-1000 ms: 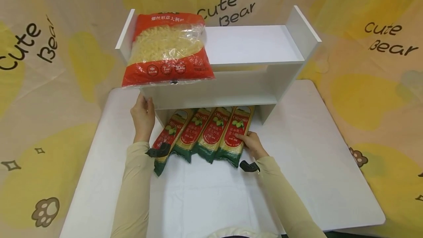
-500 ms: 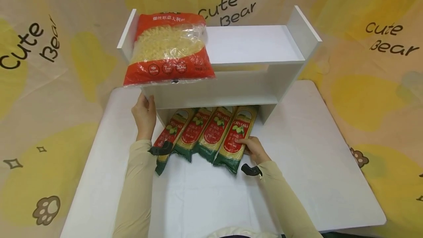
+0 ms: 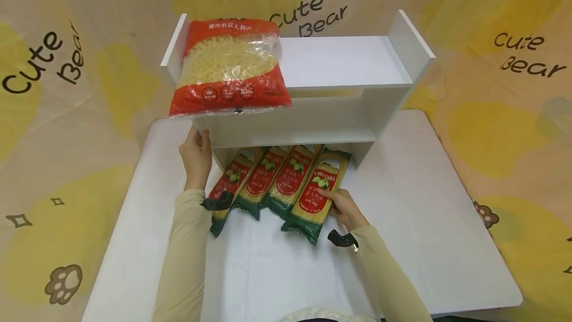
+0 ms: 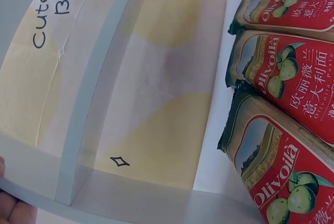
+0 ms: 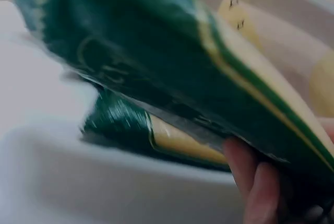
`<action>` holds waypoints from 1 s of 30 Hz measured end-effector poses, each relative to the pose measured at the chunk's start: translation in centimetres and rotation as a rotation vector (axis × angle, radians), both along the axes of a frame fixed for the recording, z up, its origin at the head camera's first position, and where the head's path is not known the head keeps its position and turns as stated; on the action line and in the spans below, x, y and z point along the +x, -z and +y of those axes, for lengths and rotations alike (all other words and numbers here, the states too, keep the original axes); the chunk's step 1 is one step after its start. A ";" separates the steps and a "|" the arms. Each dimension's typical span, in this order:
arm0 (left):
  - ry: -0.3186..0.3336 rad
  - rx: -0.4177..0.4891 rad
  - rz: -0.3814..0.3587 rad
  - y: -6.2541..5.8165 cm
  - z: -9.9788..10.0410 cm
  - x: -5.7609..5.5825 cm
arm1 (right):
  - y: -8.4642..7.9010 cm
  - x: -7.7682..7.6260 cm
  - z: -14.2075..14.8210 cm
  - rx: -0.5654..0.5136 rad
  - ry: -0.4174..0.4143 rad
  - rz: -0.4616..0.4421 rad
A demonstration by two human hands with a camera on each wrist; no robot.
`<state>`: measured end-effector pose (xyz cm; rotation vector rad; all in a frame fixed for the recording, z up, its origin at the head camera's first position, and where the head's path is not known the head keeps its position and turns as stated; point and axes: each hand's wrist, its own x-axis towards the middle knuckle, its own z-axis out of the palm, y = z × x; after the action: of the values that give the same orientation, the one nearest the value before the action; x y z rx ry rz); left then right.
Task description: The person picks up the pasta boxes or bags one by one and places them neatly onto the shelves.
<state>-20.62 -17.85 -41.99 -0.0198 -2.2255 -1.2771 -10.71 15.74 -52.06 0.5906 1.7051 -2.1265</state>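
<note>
My right hand (image 3: 346,207) pinches the rightmost spaghetti pack (image 3: 319,195) by its right side, thumb on top. That pack is tilted, and its far end shows in front of the lower shelf board. Seen from the right wrist, its green end (image 5: 135,41) hangs over another pack (image 5: 172,138), with my fingers (image 5: 261,192) beneath it. Several similar spaghetti packs (image 3: 261,178) lie side by side to its left, their far ends under the shelf. My left hand (image 3: 195,158) grips the left side panel of the white shelf (image 3: 286,123); its fingertips (image 4: 18,211) show at the panel's edge.
A large red bag of spiral pasta (image 3: 230,66) lies on the left of the top board (image 3: 339,61), overhanging its front edge. The shelf stands on a white table (image 3: 424,242), before a patterned cloth backdrop (image 3: 491,128).
My right hand has drawn the rightmost spaghetti pack toward me, out from under the board, and its near end has swung left. The left hand stays on the shelf's side.
</note>
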 end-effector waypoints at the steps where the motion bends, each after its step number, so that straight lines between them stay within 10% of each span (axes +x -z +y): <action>1: 0.001 -0.001 -0.002 0.0 0.0 0.0 | -0.2 0.3 -0.1 -0.012 -0.004 0.009; 14: 0.020 -0.004 -0.019 -0.1 0.0 0.1 | -4.4 4.2 -0.7 0.010 -0.080 0.077; 30: 0.023 0.003 -0.013 0.0 -0.2 0.1 | -11.3 8.6 0.3 -0.208 -0.219 0.240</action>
<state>-20.52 -18.07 -42.04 -0.0358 -2.2400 -1.2960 -2.13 16.09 -40.75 0.0886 1.5531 -2.2453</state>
